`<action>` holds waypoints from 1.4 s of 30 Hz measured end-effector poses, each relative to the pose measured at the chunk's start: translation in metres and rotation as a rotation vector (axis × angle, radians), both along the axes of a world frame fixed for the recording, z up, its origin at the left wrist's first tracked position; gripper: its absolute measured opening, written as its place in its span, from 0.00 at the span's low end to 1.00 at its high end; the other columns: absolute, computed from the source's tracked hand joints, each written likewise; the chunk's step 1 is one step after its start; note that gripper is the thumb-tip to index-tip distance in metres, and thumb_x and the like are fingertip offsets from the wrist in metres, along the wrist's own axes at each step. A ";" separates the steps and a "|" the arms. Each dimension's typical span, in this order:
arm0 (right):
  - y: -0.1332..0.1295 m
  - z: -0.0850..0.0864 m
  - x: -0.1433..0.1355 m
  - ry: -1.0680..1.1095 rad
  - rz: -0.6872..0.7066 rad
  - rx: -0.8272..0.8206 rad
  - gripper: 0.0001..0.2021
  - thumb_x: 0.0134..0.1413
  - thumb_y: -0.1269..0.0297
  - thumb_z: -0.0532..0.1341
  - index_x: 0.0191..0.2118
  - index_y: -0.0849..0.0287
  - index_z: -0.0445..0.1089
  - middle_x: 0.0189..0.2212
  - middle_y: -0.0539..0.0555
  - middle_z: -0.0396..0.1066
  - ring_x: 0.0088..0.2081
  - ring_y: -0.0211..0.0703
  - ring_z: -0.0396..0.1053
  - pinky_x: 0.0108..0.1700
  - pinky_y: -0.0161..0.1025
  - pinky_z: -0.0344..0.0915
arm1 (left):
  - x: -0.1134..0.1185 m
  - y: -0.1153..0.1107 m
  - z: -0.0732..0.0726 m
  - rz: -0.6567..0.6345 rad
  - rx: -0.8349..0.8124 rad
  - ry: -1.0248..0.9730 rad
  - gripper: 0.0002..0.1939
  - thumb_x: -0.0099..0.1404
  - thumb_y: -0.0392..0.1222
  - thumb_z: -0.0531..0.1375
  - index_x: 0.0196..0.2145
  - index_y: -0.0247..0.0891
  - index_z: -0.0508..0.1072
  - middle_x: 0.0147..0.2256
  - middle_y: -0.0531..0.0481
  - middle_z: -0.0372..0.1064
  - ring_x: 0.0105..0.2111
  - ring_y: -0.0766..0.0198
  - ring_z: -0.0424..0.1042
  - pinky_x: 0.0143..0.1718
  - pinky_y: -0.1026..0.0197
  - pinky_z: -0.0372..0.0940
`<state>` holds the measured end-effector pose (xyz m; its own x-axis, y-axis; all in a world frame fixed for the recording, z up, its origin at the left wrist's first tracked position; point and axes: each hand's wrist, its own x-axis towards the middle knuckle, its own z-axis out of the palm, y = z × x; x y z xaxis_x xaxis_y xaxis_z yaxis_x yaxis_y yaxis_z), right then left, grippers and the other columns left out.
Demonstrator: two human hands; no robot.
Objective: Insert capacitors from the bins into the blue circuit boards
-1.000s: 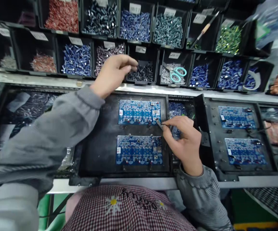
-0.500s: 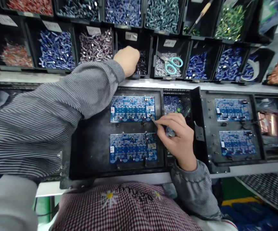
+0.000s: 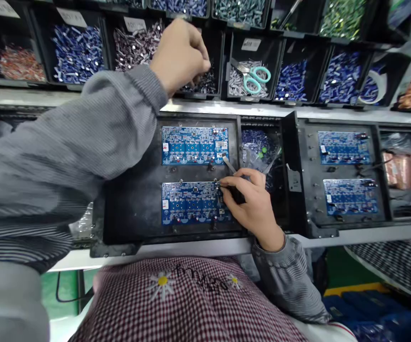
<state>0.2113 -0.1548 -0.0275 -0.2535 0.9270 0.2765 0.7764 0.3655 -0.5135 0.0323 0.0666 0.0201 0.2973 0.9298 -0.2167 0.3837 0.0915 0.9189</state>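
My left hand (image 3: 182, 54) is raised over a bin of small dark cylindrical capacitors (image 3: 208, 81), its fingers drawn together in a pinch. What they hold, if anything, is hidden. My right hand (image 3: 250, 202) pinches at the upper right corner of the lower blue circuit board (image 3: 191, 203); anything between those fingertips is too small to make out. Just above that hand, a grey strip (image 3: 228, 164) runs to the right edge of the upper blue circuit board (image 3: 193, 146). Both boards lie flat in a black fixture tray (image 3: 130, 209).
Bins of blue capacitors (image 3: 79, 54) and other sorted parts line the back. Teal-handled scissors (image 3: 253, 78) rest in one bin. Right of the boards lies a plastic bag of small parts (image 3: 258, 152). A second fixture (image 3: 308, 190) with two boards stands beyond a black upright divider (image 3: 291, 161).
My right hand has moved from the upper board's right edge down to the lower board's upper corner. My left hand has risen from the dark capacitor bin. The view has tilted slightly.
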 end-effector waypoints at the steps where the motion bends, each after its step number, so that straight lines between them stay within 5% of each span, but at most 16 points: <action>1: 0.000 0.000 0.000 -0.007 0.000 0.003 0.09 0.53 0.73 0.60 0.40 0.56 0.69 0.33 0.51 0.73 0.43 0.45 0.66 0.48 0.47 0.59 | -0.001 -0.016 0.003 -0.020 0.008 -0.051 0.07 0.53 0.39 0.63 0.32 0.37 0.74 0.32 0.48 0.72 0.36 0.59 0.69 0.44 0.53 0.65; 3: -0.001 -0.001 -0.001 -0.033 -0.004 0.021 0.08 0.53 0.72 0.60 0.40 0.55 0.69 0.32 0.50 0.73 0.43 0.44 0.66 0.48 0.47 0.58 | -0.001 -0.050 0.006 -0.087 -0.080 -0.120 0.04 0.52 0.35 0.64 0.27 0.31 0.74 0.26 0.46 0.70 0.27 0.62 0.70 0.34 0.56 0.68; 7: -0.004 -0.002 -0.003 -0.109 -0.014 0.065 0.07 0.54 0.71 0.61 0.39 0.54 0.68 0.30 0.48 0.74 0.44 0.45 0.66 0.50 0.49 0.52 | -0.004 -0.108 0.000 -0.207 -0.483 -0.194 0.03 0.55 0.32 0.63 0.29 0.27 0.75 0.27 0.43 0.73 0.28 0.63 0.73 0.33 0.61 0.70; 15: -0.010 0.007 -0.002 0.003 -0.067 0.097 0.11 0.53 0.69 0.63 0.43 0.50 0.71 0.35 0.48 0.76 0.43 0.45 0.68 0.49 0.50 0.56 | -0.002 -0.147 -0.020 -0.426 -0.496 -0.136 0.09 0.61 0.36 0.59 0.26 0.31 0.75 0.25 0.45 0.72 0.20 0.70 0.66 0.21 0.68 0.62; 17: -0.010 0.008 0.001 0.040 -0.047 0.109 0.12 0.53 0.70 0.63 0.43 0.49 0.72 0.36 0.49 0.75 0.43 0.45 0.67 0.48 0.50 0.59 | 0.001 -0.142 -0.016 -0.505 -0.423 -0.051 0.10 0.63 0.36 0.57 0.28 0.31 0.76 0.27 0.44 0.73 0.22 0.68 0.68 0.24 0.66 0.64; 19: -0.008 0.006 0.004 0.028 -0.016 0.085 0.11 0.53 0.71 0.62 0.42 0.50 0.72 0.36 0.50 0.74 0.44 0.46 0.65 0.49 0.50 0.61 | 0.003 -0.125 -0.011 -0.505 -0.084 0.210 0.10 0.65 0.36 0.55 0.33 0.32 0.77 0.31 0.45 0.74 0.28 0.66 0.71 0.32 0.63 0.67; 21: -0.005 0.001 0.007 -0.010 0.013 0.052 0.10 0.54 0.71 0.60 0.41 0.52 0.73 0.37 0.52 0.73 0.46 0.47 0.63 0.49 0.50 0.62 | 0.004 -0.097 -0.006 -0.390 0.344 0.506 0.14 0.67 0.34 0.52 0.42 0.34 0.76 0.40 0.44 0.74 0.40 0.61 0.70 0.46 0.58 0.65; 23: -0.003 -0.004 0.009 -0.042 0.049 0.042 0.09 0.55 0.72 0.59 0.40 0.55 0.73 0.38 0.54 0.71 0.47 0.48 0.62 0.51 0.51 0.62 | 0.004 -0.062 -0.003 -0.284 0.531 0.682 0.20 0.66 0.28 0.48 0.51 0.32 0.71 0.50 0.41 0.67 0.52 0.56 0.63 0.56 0.52 0.57; 26: -0.001 -0.009 0.008 -0.051 0.089 0.048 0.09 0.56 0.72 0.58 0.40 0.56 0.72 0.38 0.55 0.68 0.47 0.47 0.61 0.51 0.50 0.63 | 0.005 -0.016 -0.003 -0.311 0.470 0.867 0.23 0.65 0.25 0.46 0.57 0.24 0.65 0.55 0.34 0.60 0.54 0.52 0.60 0.57 0.47 0.55; 30: -0.001 -0.006 0.008 -0.067 0.131 0.007 0.11 0.57 0.73 0.55 0.43 0.56 0.71 0.40 0.55 0.69 0.48 0.48 0.60 0.49 0.50 0.64 | 0.013 0.016 -0.007 -0.384 0.377 1.032 0.22 0.70 0.36 0.47 0.55 0.16 0.63 0.55 0.28 0.56 0.53 0.48 0.60 0.54 0.45 0.58; 34: 0.000 -0.005 0.010 -0.108 0.175 0.007 0.13 0.59 0.73 0.54 0.46 0.58 0.71 0.42 0.57 0.70 0.49 0.49 0.60 0.49 0.50 0.63 | 0.019 0.026 -0.008 -0.388 0.348 1.127 0.28 0.72 0.45 0.43 0.57 0.16 0.60 0.56 0.30 0.54 0.55 0.50 0.54 0.53 0.48 0.58; 39: 0.000 -0.004 0.010 -0.193 0.173 -0.029 0.13 0.59 0.74 0.54 0.47 0.57 0.70 0.43 0.56 0.71 0.51 0.48 0.60 0.51 0.50 0.60 | 0.011 0.029 0.002 -0.421 0.357 1.135 0.29 0.70 0.48 0.43 0.57 0.20 0.62 0.53 0.38 0.60 0.50 0.55 0.61 0.52 0.54 0.59; 42: 0.002 0.001 0.011 -0.241 0.182 -0.053 0.12 0.59 0.73 0.55 0.46 0.56 0.70 0.45 0.54 0.71 0.52 0.47 0.59 0.51 0.48 0.59 | 0.005 0.028 0.006 -0.348 0.424 1.092 0.26 0.66 0.47 0.46 0.58 0.35 0.65 0.56 0.48 0.61 0.52 0.51 0.60 0.52 0.53 0.60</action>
<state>0.2219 -0.1526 -0.0267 -0.4693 0.8718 0.1408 0.8024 0.4875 -0.3441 0.0375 0.0948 0.0259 0.3959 0.8946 -0.2074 0.9166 -0.3986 0.0306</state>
